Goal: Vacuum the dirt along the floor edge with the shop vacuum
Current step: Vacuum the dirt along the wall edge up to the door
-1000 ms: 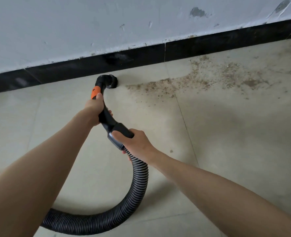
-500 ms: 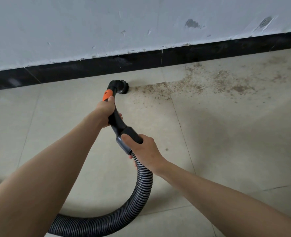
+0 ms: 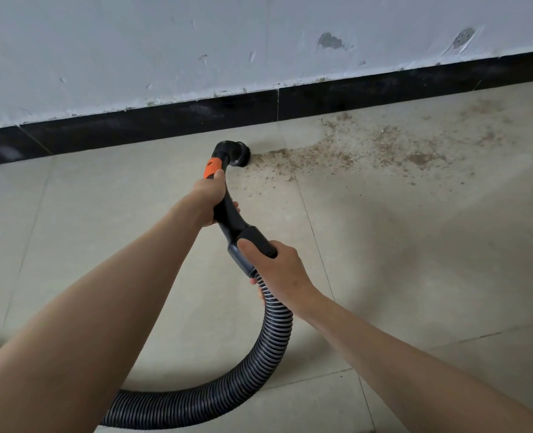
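**Black nozzle at the edge of the dirt**

Black, the wand (image 3: 227,210) ran lengthwise toward the skirting (image 3: 165,120), its nozzle (image 3: 238,154) turned rightward along the skirting, touching the dirt (image 3: 337,151). The left hand (image 3: 210,198) gripped the wand below the orange collar (image 3: 212,167); the right hand (image 3: 277,267) clasped the hose (image 3: 271,339) cuff, farther from the skirting.

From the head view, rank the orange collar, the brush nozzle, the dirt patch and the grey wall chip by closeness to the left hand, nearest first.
1. Orange collar, just above the left hand.
2. Brush nozzle, beyond it on the floor.
3. Dirt patch, right of the nozzle.
4. Grey wall chip, high on the wall.
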A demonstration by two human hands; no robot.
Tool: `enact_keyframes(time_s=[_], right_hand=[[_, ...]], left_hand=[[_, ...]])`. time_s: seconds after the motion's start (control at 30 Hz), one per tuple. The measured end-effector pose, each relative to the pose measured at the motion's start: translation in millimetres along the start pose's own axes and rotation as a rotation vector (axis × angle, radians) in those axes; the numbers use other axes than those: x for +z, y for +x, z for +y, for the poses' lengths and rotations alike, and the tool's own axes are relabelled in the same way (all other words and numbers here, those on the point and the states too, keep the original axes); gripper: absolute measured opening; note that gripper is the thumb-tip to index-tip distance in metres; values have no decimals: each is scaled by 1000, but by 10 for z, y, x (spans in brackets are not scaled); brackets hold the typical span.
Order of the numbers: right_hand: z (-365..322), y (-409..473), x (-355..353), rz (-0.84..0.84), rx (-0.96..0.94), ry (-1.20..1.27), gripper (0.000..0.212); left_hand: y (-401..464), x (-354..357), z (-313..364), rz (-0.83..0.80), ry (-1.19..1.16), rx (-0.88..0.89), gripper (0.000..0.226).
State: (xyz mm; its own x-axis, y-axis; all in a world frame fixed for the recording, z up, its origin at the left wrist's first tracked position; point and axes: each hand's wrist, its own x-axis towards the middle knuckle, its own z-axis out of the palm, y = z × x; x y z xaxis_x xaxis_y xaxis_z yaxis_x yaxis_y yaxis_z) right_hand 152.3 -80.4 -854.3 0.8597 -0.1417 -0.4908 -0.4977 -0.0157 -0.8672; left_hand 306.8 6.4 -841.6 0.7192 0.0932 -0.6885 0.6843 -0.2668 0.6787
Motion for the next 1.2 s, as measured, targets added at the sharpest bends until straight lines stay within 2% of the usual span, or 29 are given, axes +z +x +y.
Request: enact_keyframes(time_s=[0.27, 0.87, 1.03, 1.2], right_hand=[[92, 5, -395, 87, -10, 35, 33], [312, 195, -1037, 276, 33, 143, 31], [318, 286, -1022, 275, 34, 125, 29], [169, 370, -848, 177, 11, 108, 31]], left_hand=[[-38, 517, 77, -66, -11, 26, 32], [3, 1518, 300, -162, 86, 115, 44], [57, 1533, 341, -172, 128, 114, 41], [150, 1261, 424, -133, 139, 103, 41]])
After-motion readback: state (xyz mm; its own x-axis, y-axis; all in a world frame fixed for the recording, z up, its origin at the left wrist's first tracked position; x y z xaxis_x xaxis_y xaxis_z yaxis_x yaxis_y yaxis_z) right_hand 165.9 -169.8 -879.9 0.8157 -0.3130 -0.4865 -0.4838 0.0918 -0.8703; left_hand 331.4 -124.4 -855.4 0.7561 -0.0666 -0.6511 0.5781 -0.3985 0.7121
